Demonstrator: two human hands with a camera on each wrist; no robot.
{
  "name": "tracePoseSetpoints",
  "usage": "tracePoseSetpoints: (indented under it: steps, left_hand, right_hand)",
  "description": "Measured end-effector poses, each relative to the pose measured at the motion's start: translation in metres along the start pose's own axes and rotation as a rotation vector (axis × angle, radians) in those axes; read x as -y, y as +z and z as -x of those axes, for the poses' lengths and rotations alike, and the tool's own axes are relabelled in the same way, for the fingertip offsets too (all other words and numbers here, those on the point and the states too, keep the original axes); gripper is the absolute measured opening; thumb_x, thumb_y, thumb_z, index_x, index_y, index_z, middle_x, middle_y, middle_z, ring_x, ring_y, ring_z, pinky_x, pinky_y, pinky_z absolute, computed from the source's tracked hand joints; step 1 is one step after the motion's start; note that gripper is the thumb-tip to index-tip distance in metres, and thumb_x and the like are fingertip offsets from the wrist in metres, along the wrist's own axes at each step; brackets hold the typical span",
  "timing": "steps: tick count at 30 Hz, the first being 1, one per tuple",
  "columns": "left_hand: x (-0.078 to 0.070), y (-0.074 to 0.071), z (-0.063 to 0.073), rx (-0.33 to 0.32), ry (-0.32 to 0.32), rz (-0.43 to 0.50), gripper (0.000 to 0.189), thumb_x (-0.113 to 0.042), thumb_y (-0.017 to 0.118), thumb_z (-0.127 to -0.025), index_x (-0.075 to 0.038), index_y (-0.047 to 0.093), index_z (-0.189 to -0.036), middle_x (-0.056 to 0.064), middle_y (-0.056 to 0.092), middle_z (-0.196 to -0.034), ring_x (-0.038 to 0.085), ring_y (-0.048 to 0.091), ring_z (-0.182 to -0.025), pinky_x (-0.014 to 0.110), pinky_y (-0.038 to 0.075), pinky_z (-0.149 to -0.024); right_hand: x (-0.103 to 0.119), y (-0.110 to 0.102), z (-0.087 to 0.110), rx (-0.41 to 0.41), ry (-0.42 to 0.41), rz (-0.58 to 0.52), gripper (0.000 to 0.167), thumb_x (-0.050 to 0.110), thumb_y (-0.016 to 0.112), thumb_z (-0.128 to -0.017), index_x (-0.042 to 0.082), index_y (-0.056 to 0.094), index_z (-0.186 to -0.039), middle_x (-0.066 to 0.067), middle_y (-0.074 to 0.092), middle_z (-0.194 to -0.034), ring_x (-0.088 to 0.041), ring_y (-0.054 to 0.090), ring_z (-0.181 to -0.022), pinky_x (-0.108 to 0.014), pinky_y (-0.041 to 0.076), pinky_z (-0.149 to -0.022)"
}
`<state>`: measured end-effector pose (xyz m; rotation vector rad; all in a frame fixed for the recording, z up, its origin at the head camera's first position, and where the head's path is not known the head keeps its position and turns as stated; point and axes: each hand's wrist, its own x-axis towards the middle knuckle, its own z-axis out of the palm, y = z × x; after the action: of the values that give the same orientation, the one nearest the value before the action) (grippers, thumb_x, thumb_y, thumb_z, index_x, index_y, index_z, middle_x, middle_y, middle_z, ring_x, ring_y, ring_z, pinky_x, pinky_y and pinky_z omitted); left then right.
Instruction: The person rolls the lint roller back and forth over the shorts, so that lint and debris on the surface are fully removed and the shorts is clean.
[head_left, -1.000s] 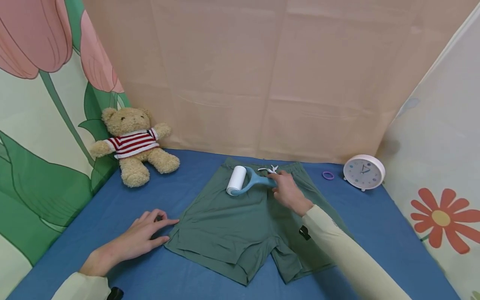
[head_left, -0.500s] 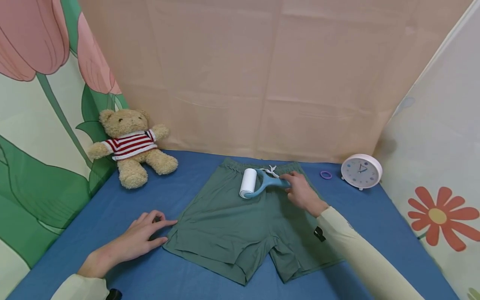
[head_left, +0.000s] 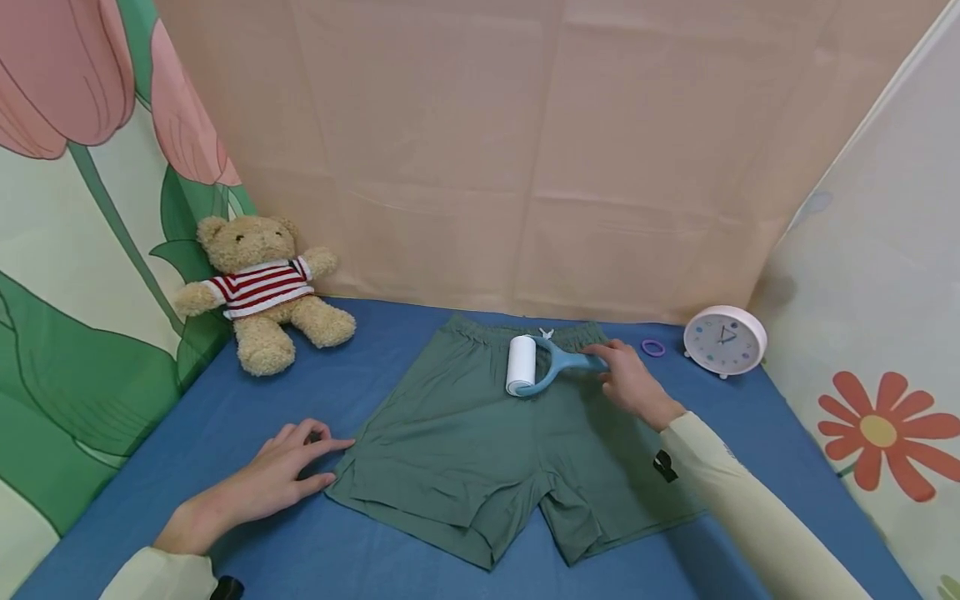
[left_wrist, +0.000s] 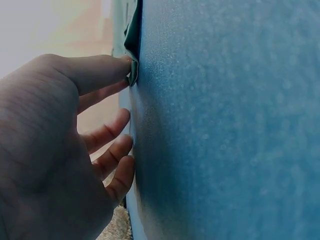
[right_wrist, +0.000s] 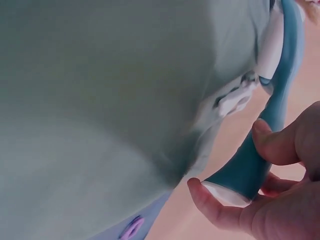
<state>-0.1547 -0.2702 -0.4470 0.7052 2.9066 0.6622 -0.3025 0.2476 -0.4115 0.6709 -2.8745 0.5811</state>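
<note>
Dark green shorts (head_left: 450, 433) lie flat on the blue sheet, waistband away from me and white drawstring (head_left: 546, 334) at its middle. My left hand (head_left: 262, 483) rests at their left leg edge; index finger and thumb touch the cloth a little apart, as the left wrist view shows the thumb (left_wrist: 102, 70) at the hem. With my right hand (head_left: 633, 383) I grip the blue handle of a lint roller (head_left: 521, 367). Its white roll is on the shorts just below the waistband. In the right wrist view the handle (right_wrist: 250, 165) sits between thumb and fingers.
A teddy bear (head_left: 262, 283) in a striped shirt sits at the back left. On the right stand a pink round clock (head_left: 724, 340) and a purple ring (head_left: 653, 347). A beige backdrop (head_left: 450, 167) rises behind the blue sheet (head_left: 787, 467).
My right hand has moved to the right with the lint roller, along the top of the shorts. The left hand stays at the left leg edge.
</note>
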Motion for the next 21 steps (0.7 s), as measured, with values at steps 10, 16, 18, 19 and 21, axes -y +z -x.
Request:
tracePoseSetpoints:
  steps: [10,16,18,19,21]
  left_hand:
    - [0.0,0.0,0.001,-0.002,0.008,0.003,0.045,-0.032,0.07,-0.097,-0.023,0.063,-0.141,-0.007,0.044,-0.114,0.016,0.035,-0.092,0.039,0.028,-0.073]
    - [0.0,-0.001,0.0,-0.008,0.01,-0.001,0.045,-0.031,0.07,-0.097,-0.023,0.063,-0.14,-0.008,0.044,-0.114,0.016,0.035,-0.092,0.039,0.029,-0.073]
    - [0.0,-0.001,0.0,-0.007,0.013,-0.002,0.045,-0.032,0.07,-0.097,-0.023,0.063,-0.14,-0.008,0.044,-0.114,0.016,0.035,-0.092,0.039,0.029,-0.073]
    - [-0.001,-0.001,0.0,-0.005,0.013,0.0,0.045,-0.031,0.07,-0.097,-0.022,0.063,-0.14,-0.008,0.044,-0.114,0.016,0.035,-0.092,0.039,0.029,-0.073]
    - [-0.001,-0.001,0.0,-0.002,0.013,0.0,0.045,-0.032,0.07,-0.097,-0.022,0.063,-0.141,-0.008,0.044,-0.114,0.016,0.035,-0.092,0.039,0.029,-0.073]
  right_hand:
    - [-0.021,-0.008,0.008,0.008,0.003,-0.018,0.046,-0.017,0.06,-0.086,-0.002,0.065,-0.129,-0.024,0.058,-0.115,-0.039,0.054,-0.102,-0.058,0.048,-0.088]
    - [-0.031,-0.014,0.015,0.012,0.02,-0.01,0.046,-0.017,0.059,-0.087,-0.001,0.064,-0.13,-0.025,0.057,-0.118,-0.041,0.053,-0.105,-0.059,0.047,-0.089]
    - [-0.035,-0.016,0.016,0.013,0.031,0.0,0.046,-0.016,0.059,-0.087,-0.001,0.064,-0.131,-0.025,0.057,-0.118,-0.041,0.053,-0.106,-0.059,0.047,-0.089]
    - [-0.038,-0.017,0.017,0.014,0.037,0.005,0.046,-0.016,0.059,-0.087,-0.002,0.064,-0.131,-0.025,0.057,-0.118,-0.04,0.053,-0.105,-0.058,0.047,-0.089]
    - [-0.042,-0.019,0.019,0.017,0.044,0.011,0.046,-0.016,0.058,-0.088,-0.002,0.063,-0.131,-0.024,0.056,-0.116,-0.04,0.052,-0.103,-0.058,0.047,-0.088]
